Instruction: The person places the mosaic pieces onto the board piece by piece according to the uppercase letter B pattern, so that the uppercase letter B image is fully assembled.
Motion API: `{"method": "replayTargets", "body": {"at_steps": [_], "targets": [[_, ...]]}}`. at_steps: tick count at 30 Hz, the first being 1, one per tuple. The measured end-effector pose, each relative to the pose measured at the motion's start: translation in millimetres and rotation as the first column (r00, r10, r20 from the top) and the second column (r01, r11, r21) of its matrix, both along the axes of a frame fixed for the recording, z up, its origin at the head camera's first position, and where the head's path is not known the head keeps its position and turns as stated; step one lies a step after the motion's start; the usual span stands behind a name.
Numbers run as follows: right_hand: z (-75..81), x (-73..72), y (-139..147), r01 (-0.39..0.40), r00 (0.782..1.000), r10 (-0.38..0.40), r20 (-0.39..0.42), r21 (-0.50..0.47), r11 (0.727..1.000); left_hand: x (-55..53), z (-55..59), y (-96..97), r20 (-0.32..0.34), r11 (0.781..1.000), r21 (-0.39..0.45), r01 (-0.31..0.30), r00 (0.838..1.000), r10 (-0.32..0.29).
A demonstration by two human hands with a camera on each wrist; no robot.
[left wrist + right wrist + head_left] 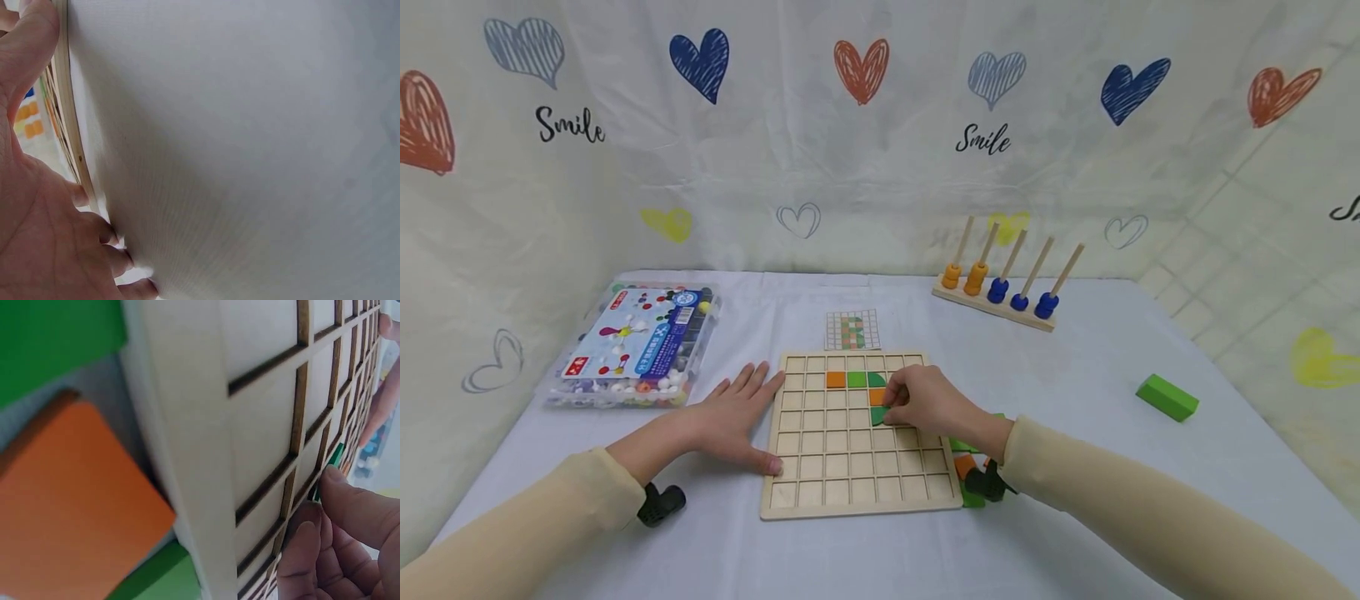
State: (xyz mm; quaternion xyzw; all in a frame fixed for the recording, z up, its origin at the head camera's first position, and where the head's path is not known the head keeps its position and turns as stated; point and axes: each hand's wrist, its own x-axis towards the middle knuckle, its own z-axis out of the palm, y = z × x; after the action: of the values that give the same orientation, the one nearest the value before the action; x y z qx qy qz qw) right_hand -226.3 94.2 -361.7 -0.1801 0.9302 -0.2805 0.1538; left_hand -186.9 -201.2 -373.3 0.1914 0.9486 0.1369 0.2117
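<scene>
A square wooden grid board (pixel 827 467) lies on the white cloth. My left hand (pixel 727 422) is spread at the board's left side, its thumb on the edge; the left wrist view shows the palm alongside the board's rim (pixel 76 147). With thumb and fingertips my right hand (pixel 934 407) pinches a green tile (pixel 877 416) with a curved side, at a cell in the board's upper right. Above it are an orange tile (pixel 877 397) and a rounded green tile (pixel 876 380). An orange square (pixel 836 380) and a green square (pixel 857 380) lie farther left in that row.
Loose orange (pixel 87 512) and green tiles lie against the board's right edge, partly under my right wrist. A pattern card (pixel 852 331) lies behind the board. A plastic case (pixel 636 333) is at left, a peg stand (pixel 996 308) at back right, a green block (pixel 1167 397) far right.
</scene>
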Motion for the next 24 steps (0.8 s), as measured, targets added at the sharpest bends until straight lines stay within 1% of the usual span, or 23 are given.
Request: {"method": "replayTargets", "body": {"at_steps": [3,6,10,13,18,24], "targets": [[2.1,-0.5,3,-0.003,1.0,0.003,0.008,0.007,1.0,-0.2,-2.0,-0.1,0.004,1.0,-0.002,-0.004,1.0,0.004],[7.4,-1.6,11,-0.013,1.0,0.013,0.006,0.001,1.0,-0.3,-3.0,-0.1,0.002,1.0,0.0,-0.005,1.0,0.005],[13.2,-5.4,29,-0.037,0.999,0.037,-0.009,-0.026,0.999,-0.3,-1.6,-0.2,-0.005,1.0,-0.001,-0.002,1.0,0.002],[13.9,-8.7,46,-0.055,0.998,0.054,-0.02,-0.035,0.998,0.0,-0.2,-0.1,-0.003,1.0,-0.007,0.001,1.0,-0.001],[12.7,-9.7,75,-0.041,0.999,0.041,-0.025,-0.027,0.999,1.2,1.2,0.2,-0.003,1.0,-0.007,0.009,1.0,-0.009],[10.9,-6.9,105,0.007,0.999,-0.008,-0.036,-0.019,1.0,0.4,0.6,0.5,-0.006,1.0,-0.007,0.007,1.0,-0.007]]}}
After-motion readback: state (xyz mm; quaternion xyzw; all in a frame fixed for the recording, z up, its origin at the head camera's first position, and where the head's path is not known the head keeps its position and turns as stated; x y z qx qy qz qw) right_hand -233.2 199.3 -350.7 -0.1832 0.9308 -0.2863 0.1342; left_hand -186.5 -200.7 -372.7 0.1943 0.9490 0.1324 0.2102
